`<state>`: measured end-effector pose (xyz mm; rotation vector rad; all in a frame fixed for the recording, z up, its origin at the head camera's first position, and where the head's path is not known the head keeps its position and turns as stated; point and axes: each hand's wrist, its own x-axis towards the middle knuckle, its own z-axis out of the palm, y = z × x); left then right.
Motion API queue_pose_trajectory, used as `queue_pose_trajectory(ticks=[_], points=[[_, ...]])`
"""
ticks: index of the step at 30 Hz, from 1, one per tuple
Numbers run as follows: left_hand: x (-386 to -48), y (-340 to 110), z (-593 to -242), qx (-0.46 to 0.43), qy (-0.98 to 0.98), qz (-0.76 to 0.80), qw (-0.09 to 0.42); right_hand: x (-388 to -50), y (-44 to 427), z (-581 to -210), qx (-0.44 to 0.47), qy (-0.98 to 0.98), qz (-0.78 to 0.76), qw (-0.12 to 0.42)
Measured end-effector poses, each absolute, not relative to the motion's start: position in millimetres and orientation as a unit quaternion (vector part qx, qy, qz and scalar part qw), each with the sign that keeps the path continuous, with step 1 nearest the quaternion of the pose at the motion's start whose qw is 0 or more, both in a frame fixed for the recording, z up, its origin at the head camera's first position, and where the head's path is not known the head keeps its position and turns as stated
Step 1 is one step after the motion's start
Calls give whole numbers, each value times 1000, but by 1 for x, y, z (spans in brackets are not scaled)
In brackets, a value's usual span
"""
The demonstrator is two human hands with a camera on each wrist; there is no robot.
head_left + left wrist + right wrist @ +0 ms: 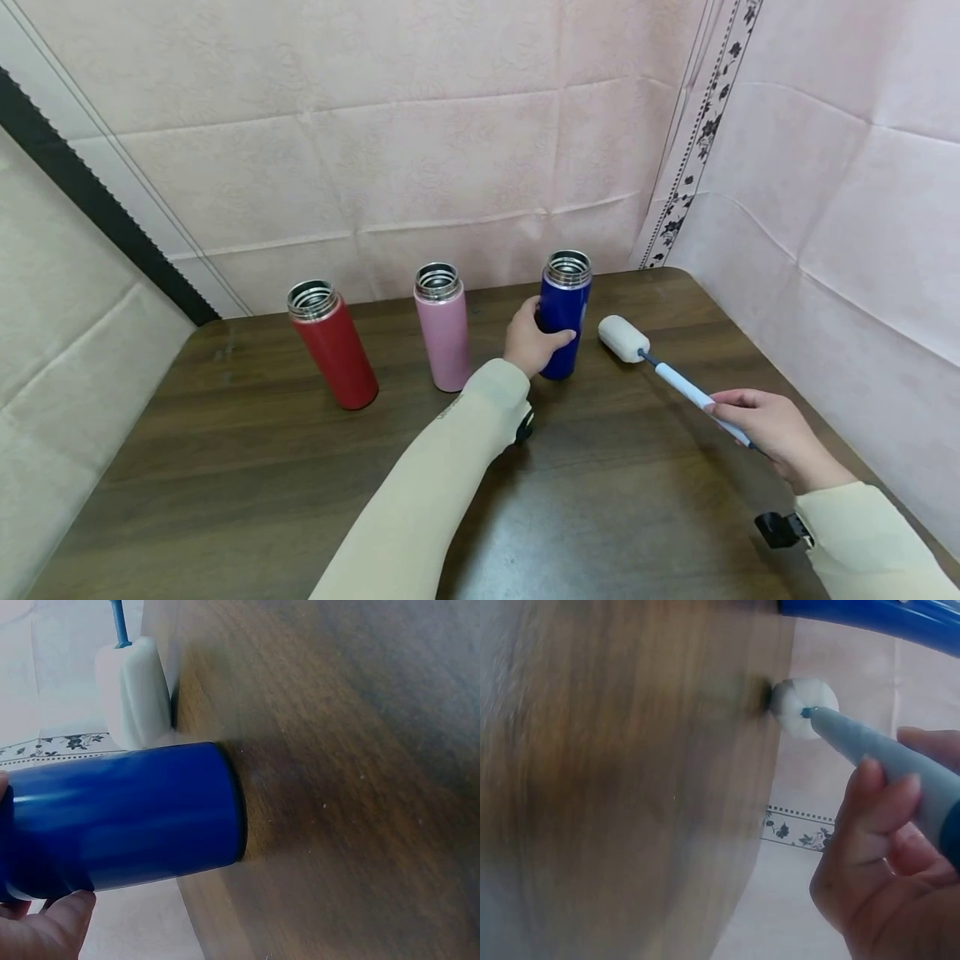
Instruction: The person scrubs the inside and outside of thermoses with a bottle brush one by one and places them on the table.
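My left hand (534, 340) grips the blue bottle (564, 312), which stands upright and has no lid on its steel threaded mouth. In the left wrist view the blue bottle (135, 817) fills the left side, its base against the wood. My right hand (772, 429) pinches the light-blue handle of a sponge bottle brush (678, 383). The brush's white sponge head (624, 338) is just right of the blue bottle, low over the table. In the right wrist view, thumb and fingers wrap the brush handle (889, 754).
A pink bottle (444, 333) and a red bottle (335, 350), both lidless, stand to the left on the brown wooden table (247, 492). Pale cloth walls (450, 150) rise behind the table and at both sides.
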<state>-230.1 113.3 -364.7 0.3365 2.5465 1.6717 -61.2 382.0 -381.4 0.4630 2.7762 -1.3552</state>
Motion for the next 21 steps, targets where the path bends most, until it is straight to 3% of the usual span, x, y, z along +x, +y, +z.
queue_pose_trajectory(ticks=[7,14,21], points=[[-229,113,-364,111,836,536,33,-61,381,-385,123,917,-378,1],[-228,113,-364,116,835,537,33,-62,380,-390,113,924,-360,62],[-231,114,-367,120,841,527,32,-66,380,-390,88,945,-310,61]])
